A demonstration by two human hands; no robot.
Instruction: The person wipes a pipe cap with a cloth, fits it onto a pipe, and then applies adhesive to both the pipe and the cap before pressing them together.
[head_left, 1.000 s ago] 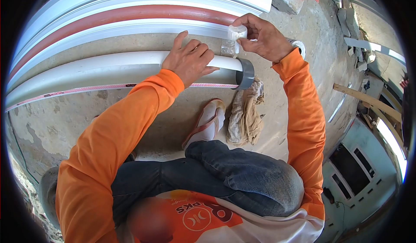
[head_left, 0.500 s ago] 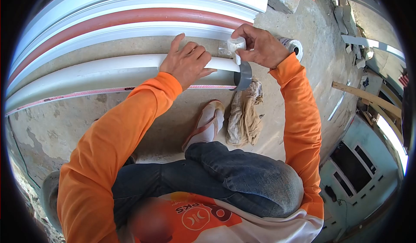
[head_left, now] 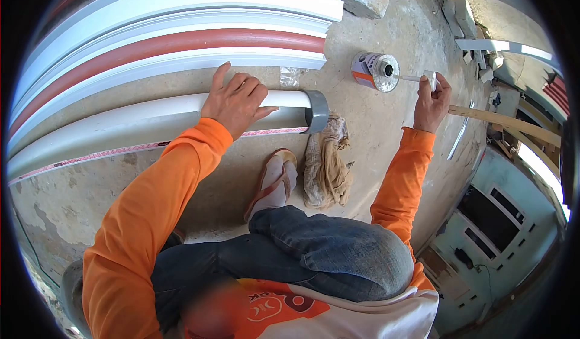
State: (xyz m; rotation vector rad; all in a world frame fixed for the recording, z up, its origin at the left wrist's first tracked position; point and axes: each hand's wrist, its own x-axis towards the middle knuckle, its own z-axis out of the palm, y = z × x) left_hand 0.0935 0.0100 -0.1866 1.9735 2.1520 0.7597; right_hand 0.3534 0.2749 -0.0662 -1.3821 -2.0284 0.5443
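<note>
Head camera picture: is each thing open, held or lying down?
glue can: open, cap off.
brush cap: held near the can.
right hand: pinching the brush cap.
white pipe: lying, grey fitting on end.
left hand: flat on the white pipe.
rag: crumpled.

Head-worn camera looks steeply down, close above left hand [head_left: 235, 100] and right hand [head_left: 432, 103].

Hard, bright daylight. White pipe [head_left: 121, 124]: top lit, underside shaded, so light from above, 12 o'clock. Glare on the can lid [head_left: 383, 73] at 1 o'clock; blown-out strip [head_left: 547, 185] at 3 o'clock. Right hand [head_left: 430, 100] pinching the dauber [head_left: 417, 78] reads sharp. Fisheye: stacked pipes [head_left: 181, 22] bow into arcs at 10–12 o'clock, black vignette all round, smeared soft patch at 6 o'clock.
</note>
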